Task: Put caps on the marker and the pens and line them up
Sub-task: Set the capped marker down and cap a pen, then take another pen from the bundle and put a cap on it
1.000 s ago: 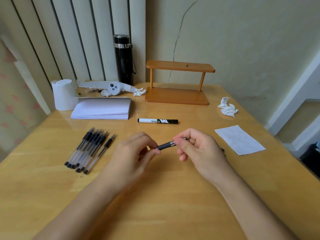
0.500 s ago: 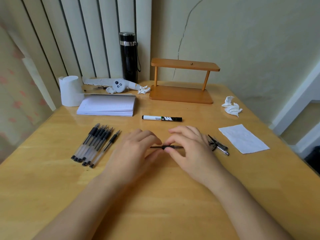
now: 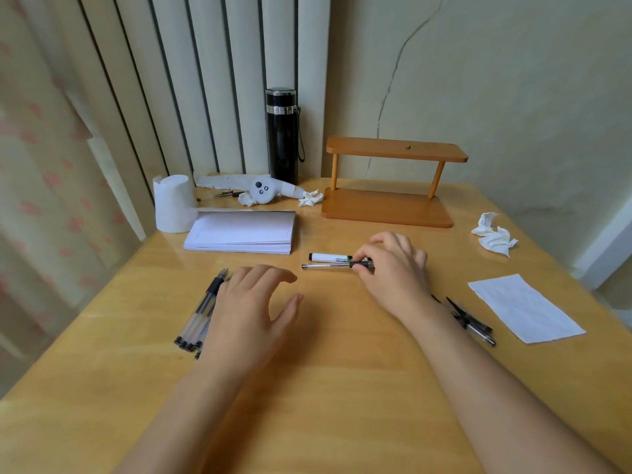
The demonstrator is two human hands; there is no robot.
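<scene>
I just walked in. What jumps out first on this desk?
Two bare hands in the middle of the table: the right hand pinches a pen lying just in front of a white marker, while the left hand hovers open over a bundle of pens. At the back stand a black flask and a small wooden shelf.

A home study corner: wooden surface [image 3: 342,388] against a cracked wall, vertical blinds [image 3: 205,80], flask [image 3: 282,135], notepad [image 3: 242,230]
</scene>
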